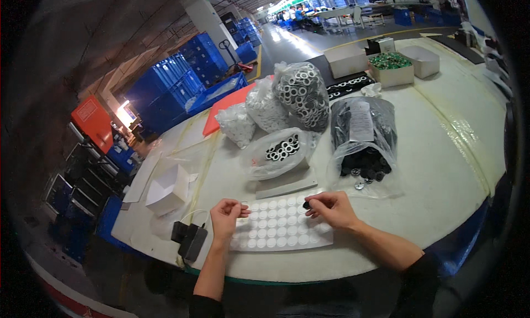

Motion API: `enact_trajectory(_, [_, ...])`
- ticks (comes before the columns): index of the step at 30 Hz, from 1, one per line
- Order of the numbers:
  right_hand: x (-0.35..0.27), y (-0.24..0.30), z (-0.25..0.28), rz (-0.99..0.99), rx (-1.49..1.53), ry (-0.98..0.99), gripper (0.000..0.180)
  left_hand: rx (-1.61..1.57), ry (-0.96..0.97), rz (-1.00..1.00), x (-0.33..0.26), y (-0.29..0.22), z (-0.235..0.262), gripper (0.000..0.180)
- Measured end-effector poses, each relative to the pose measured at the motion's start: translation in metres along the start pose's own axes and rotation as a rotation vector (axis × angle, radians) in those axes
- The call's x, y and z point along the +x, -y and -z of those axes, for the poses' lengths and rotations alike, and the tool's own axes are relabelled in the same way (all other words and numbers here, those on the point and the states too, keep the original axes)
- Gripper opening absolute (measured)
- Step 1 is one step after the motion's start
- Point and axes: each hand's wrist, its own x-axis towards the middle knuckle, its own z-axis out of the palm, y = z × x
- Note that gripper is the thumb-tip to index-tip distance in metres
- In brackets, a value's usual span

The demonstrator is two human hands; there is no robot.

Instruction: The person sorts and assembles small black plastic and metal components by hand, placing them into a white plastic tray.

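A white sheet [282, 242] carrying rows of round white discs lies at the table's near edge. My right hand [334, 209] is over its far right corner, thumb and fingers pinched on a small black disc [307, 205]. At the sheet's left edge my left hand [226, 217] is closed in a pinch; a pale bit shows by its fingertips, too small to name. Beyond the sheet lies a grey bar [287, 189]. Behind that, an open clear bag [276, 164] holds black and white rings. To its right, a larger open bag [361, 147] spills black discs.
Filled plastic bags [302, 94] stand farther back. A box of green parts [393, 78] sits at the far right among pale boxes. On the left are a white open box [167, 192] and a black adapter [193, 242] with a white cable. Blue crates [171, 78] stand beyond the table.
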Motion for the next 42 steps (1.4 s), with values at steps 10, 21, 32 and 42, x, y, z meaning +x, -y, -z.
enact_trajectory(10, [0.002, -0.009, 0.0, -0.035, 0.218, 0.013, 0.023, -0.155, 0.241, 0.056, -0.024, -0.006, -0.102, 0.009])
enact_trajectory(21, [0.003, -0.014, -0.007, -0.005, 0.153, 0.026, 0.022, -0.12, 0.237, 0.034, -0.024, 0.008, -0.113, 0.011])
enact_trajectory(32, [-0.001, -0.01, -0.008, -0.048, 0.152, 0.074, 0.025, -0.153, 0.235, 0.059, -0.031, 0.006, -0.108, 0.01])
enact_trajectory(42, [-0.008, -0.005, -0.006, 0.133, -0.394, -0.031, 0.016, -0.141, 0.304, 0.108, -0.037, 0.009, -0.103, 0.018])
